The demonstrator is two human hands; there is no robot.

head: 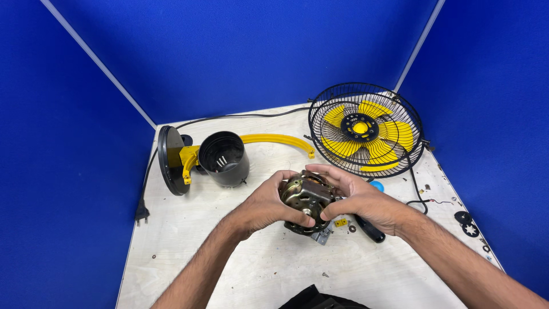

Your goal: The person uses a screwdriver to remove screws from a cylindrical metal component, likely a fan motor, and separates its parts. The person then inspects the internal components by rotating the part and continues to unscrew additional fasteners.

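Observation:
Both of my hands hold a small electric fan motor (pixel 306 197) with a brass-coloured metal casing, just above the middle of the pale wooden table (pixel 229 257). My left hand (pixel 264 206) wraps its left side, thumb near the shaft. My right hand (pixel 360 197) grips its right side and top. A black motor housing cup (pixel 224 158) lies open-mouthed on a yellow bracket and black round base (pixel 170 160) at the left. A black wire cage with yellow fan blades (pixel 366 130) leans at the back right.
A black-handled screwdriver (pixel 370 230) lies under my right wrist. Small black washers (pixel 466 224), screws and a yellow clip (pixel 341 222) are scattered at the right. A black power cord and plug (pixel 141 213) run along the left edge. Blue walls enclose the table.

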